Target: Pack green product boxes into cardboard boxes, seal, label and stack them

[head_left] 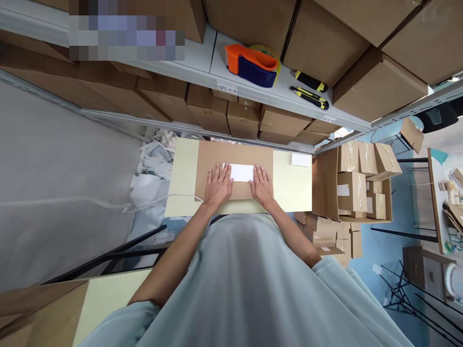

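Note:
A flat brown cardboard box [235, 156] lies on a pale yellow table [291, 185] in front of me. A white label [241, 172] sits on the box top. My left hand [218, 185] lies flat on the box, its fingers spread and touching the label's left edge. My right hand [262, 185] lies flat too, with its fingers at the label's right edge. Neither hand grips anything.
On the shelf above rest an orange and blue tape dispenser [253, 63] and two yellow-black utility knives [310, 89]. Another white label [301, 159] lies at the table's right. An open carton of small boxes [361, 185] stands to the right, paper scraps [155, 154] to the left.

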A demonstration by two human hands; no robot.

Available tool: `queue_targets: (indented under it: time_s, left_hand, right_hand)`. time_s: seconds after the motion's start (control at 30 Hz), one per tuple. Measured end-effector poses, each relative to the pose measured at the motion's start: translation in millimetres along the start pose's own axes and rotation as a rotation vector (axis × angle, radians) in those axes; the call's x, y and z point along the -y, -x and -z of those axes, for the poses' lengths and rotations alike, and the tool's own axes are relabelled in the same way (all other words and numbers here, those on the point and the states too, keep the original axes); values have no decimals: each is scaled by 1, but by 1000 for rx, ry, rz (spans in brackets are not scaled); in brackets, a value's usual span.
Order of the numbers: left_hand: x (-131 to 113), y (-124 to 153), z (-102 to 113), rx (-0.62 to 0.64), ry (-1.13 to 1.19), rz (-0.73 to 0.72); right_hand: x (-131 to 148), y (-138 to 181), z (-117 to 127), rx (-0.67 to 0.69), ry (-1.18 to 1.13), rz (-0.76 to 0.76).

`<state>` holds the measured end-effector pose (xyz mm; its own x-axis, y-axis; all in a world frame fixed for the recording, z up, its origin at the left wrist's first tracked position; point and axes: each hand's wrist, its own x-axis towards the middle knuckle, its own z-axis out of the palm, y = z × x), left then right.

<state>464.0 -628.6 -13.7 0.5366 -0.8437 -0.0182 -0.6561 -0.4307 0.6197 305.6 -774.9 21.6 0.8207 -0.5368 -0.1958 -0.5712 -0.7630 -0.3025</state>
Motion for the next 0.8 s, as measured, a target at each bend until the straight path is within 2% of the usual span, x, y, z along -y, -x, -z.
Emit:
queue_targets:
  time_s: [0.13,0.3,0.5,0.8]
  left_hand:
    - [-1,0,-2,2,24,4]
    - [-9,-1,-6,-28,23,16]
    - [-22,-7,-15,-76,-9,26]
    - [-14,-10,-28,-140,-48,-6]
  right_hand:
    - [-1,1,1,2,7,-77]
    - [15,-4,-4,-27,22,-148]
    - [35,-14,-18,-56,69,-93]
    - [27,-19,-40,-180,93,-101]
